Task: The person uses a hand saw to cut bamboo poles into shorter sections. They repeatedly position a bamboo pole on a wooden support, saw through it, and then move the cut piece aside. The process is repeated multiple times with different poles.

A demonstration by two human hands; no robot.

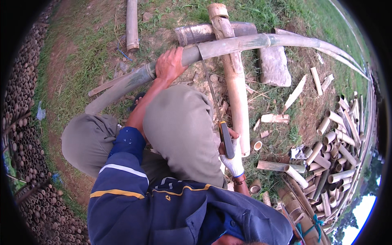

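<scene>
A long bamboo pole (237, 43) lies crosswise in front of me, resting over another bamboo piece. My left hand (169, 63) is bare and wrapped over the pole, left of the saw. In a white glove, my right hand (233, 157) grips the dark handle of a hand saw (214, 94). The narrow blade runs up from the handle and meets the pole just right of my left hand; how deep it sits in the bamboo cannot be made out. Under the pole a thick pale bamboo post (235, 94) points toward me, close beside the saw handle.
A grey stone block (274, 66) and a short dark bamboo log (204, 33) lie by the pole. Split offcuts (295, 94) are scattered to the right, near a heap of cut bamboo tubes (326, 159). Stacked bamboo (45, 204) fills the far left.
</scene>
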